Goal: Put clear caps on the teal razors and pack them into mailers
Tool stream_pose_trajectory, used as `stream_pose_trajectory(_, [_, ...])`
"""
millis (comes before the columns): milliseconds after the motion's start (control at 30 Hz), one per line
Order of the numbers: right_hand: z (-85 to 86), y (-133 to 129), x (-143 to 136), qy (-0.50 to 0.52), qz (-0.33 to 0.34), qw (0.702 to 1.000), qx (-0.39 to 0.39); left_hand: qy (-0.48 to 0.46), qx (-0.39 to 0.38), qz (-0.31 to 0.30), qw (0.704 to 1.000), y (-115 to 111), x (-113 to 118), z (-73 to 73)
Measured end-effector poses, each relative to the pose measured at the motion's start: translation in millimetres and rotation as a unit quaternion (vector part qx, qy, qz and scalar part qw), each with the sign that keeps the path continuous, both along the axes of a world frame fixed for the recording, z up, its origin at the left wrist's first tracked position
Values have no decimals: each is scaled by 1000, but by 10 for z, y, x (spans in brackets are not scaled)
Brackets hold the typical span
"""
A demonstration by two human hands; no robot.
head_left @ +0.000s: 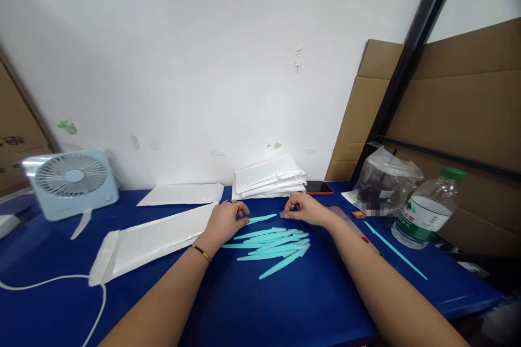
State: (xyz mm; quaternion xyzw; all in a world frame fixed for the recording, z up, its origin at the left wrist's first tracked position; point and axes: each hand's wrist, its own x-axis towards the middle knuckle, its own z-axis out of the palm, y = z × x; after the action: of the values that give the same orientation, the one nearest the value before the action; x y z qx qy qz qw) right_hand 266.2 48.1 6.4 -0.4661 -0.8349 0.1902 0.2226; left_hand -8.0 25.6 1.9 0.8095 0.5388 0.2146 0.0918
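Note:
My left hand (228, 220) is closed around the left end of a turquoise blade-shaped stick (262, 218), which points to the right. Fingertips of my right hand (300, 209) pinch a small clear cap-like piece (282, 214), a little apart from the stick's tip. Just below both hands, several similar turquoise sticks (280, 264) lie in a loose pile on the blue table (260, 309), some with pale caps at their right ends. A long white padded envelope (154, 241) lies beside my left hand.
A stack of white envelopes (268, 173) and another envelope (181, 194) lie by the wall. On the left stands a pale blue fan (74, 179). At right are phones (319, 187), a bottle (427, 209), a bagged cup (382, 179) and a single turquoise stick (396, 251).

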Motion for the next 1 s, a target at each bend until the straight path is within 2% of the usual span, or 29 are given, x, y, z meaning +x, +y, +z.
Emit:
stream_pose_trajectory(133, [-32,-61,-104,-23,76,997,-26,6,-14,-62,998,-66,84,15])
stream_pose_trajectory(267, [-82,-74,-167,-42,94,994,-42,29,-70,-91,993,-85,140,-13])
stream_pose_trajectory(400, [-55,-34,-96,-43,86,995,-26,43,-48,-59,996,-40,117,-29])
stream_pose_trajectory(567, [50,6,93,-45,-2,999,-19,39,-42,-22,998,17,52,-38])
stream_pose_trajectory(667, [103,-37,140,-56,25,997,-49,27,-11,-17,999,-5,68,-44])
stream_pose_trajectory(733, [120,-78,125,-73,68,992,-82,19,-11,-36,999,-45,106,-36])
stream_pose_trajectory(867, [112,-118,45,-101,108,983,-104,26,-45,-131,990,-123,204,-8])
stream_pose_trajectory(933, [100,-108,24,-94,116,983,-103,44,-49,-148,987,-127,228,-8])
stream_pose_trajectory(1000, [89,-84,36,-82,115,985,-96,54,-46,-138,988,-98,216,-22])
